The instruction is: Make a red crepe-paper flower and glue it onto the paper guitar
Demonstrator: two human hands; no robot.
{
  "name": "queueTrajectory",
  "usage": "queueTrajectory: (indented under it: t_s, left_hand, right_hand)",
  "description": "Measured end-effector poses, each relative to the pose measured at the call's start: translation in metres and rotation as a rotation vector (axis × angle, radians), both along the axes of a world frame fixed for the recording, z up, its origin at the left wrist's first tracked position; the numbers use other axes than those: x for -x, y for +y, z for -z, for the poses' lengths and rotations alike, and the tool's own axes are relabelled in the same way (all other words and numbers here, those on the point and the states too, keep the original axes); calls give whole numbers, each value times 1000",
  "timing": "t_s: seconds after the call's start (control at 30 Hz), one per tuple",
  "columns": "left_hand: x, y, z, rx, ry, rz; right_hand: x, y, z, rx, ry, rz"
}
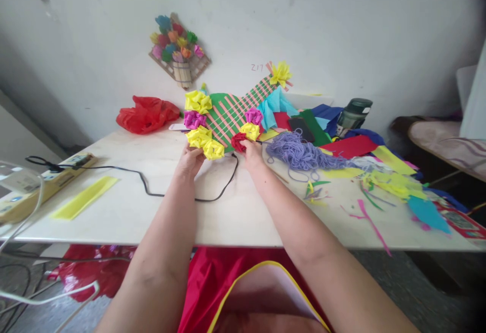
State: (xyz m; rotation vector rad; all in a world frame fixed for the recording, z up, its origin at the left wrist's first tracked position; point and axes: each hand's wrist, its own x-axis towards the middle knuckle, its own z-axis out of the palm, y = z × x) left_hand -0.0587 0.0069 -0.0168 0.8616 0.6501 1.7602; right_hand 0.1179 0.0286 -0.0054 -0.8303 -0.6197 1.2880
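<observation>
Both hands hold up a green guitar-shaped paper craft (228, 113) at its lower end, its neck slanting up to the right. Pink strips and pale strings cross its face. My left hand (190, 161) grips the lower left edge, just under yellow paper flowers (212, 149); its fingertips are partly hidden behind the craft. My right hand (251, 152) closes on the lower right edge, its thumb by a red paper flower (239, 142). Magenta flowers (195, 119) sit on both sides, and a yellow flower (281, 74) tops the neck.
A tangle of purple yarn (294, 150), paper sheets (349, 146), scraps (372, 221) and a dark flask (355, 115) lie right. A black cable (152, 195) runs from a power strip (49, 186) at left. A red plastic bag (148, 114) stands by the wall; a yellow strip (84, 198) lies left.
</observation>
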Motion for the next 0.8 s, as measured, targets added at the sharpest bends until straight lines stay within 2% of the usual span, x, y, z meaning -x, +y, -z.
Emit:
queueTrajectory:
  t_s: [0.4, 0.7, 0.8]
  left_hand:
    - [-2, 1, 0, -16, -5, 4]
    - [-1, 3, 0, 4, -20, -21]
    - [1, 5, 1, 10, -29, -39]
  right_hand:
    - [2, -5, -3, 8, 25, -7]
    - [0, 0, 0, -32, 81, -81]
    - [-1, 4, 4, 3, 65, -56]
